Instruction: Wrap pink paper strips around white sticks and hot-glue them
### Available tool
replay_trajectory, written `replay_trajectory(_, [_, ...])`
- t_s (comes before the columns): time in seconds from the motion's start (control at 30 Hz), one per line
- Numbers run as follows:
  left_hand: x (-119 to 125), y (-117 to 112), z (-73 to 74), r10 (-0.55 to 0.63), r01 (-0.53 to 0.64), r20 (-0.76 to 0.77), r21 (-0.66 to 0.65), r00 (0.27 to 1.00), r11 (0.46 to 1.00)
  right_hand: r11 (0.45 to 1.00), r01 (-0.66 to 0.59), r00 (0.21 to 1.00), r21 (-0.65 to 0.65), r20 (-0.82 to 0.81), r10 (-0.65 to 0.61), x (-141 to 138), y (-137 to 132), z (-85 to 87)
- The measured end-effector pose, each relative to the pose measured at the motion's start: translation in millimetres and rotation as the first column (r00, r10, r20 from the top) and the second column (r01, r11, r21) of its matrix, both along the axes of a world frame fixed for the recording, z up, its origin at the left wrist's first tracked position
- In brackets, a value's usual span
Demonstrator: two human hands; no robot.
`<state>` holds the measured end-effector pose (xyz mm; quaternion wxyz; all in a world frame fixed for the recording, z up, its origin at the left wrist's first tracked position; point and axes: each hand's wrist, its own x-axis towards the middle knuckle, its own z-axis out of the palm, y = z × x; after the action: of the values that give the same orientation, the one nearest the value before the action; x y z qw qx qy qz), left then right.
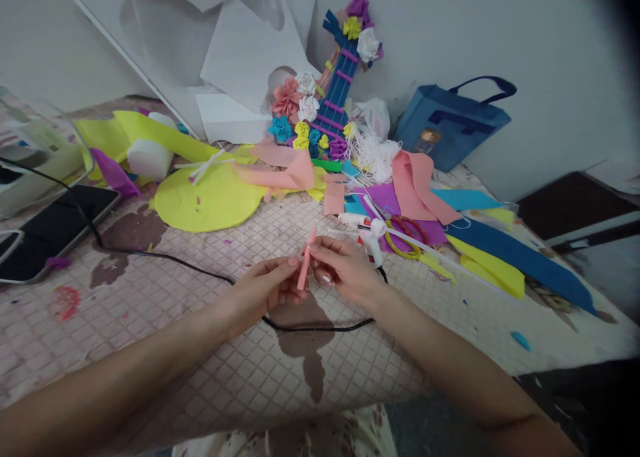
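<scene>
Between both hands, above the table's middle, is a narrow folded strip of pink crepe paper point(306, 264). My left hand point(267, 285) pinches its lower left side between thumb and fingers. My right hand point(345, 265) grips the strip near its top, fingers curled. Just beyond the right hand lies a white glue gun point(371, 234), its handle partly hidden by that hand. Scissors with red and yellow handles point(407, 237) rest beside it on purple paper point(373, 197). A small pink paper piece point(334, 198) lies past the fingertips.
A blue paper guitar with crepe flowers point(340, 87) leans at the back wall. A yellow paper circle point(207, 197) lies left of centre. A black cord point(165, 258) crosses the table behind my hands. A phone point(60, 230) sits left; a blue bag point(450, 127) stands at the back right.
</scene>
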<state>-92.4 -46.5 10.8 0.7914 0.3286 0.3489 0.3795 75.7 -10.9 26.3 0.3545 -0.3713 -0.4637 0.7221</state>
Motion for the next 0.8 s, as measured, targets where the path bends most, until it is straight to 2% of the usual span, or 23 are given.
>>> replay_trajectory(0.2, [-0.2, -1.6, 6.0, -0.011, 0.016, -0.083, 0.058, 0.997, 0.998, 0.999, 0.028, 0.999, 0.043, -0.028, -0.027, 0.5, -2.1, -10.1])
replay_trajectory(0.4, [-3.0, 0.5, 4.1, -0.028, 0.057, -0.167, 0.168, 0.986, 0.984, 0.997, 0.041, 0.998, 0.061, -0.043, -0.039, -0.8, -5.9, -14.5])
replay_trajectory(0.53, [-4.5, 0.2, 5.1, -0.034, 0.072, -0.219, 0.169, 0.975, 0.983, 0.995, 0.074, 0.995, 0.065, -0.066, -0.07, -1.4, -6.2, -15.4])
replay_trajectory(0.8, [-4.8, 1.5, 4.8, 0.004, 0.042, -0.194, 0.236, 0.981, 0.971, 0.99, 0.04, 0.998, 0.137, -0.051, -0.033, -4.1, -12.8, -11.2])
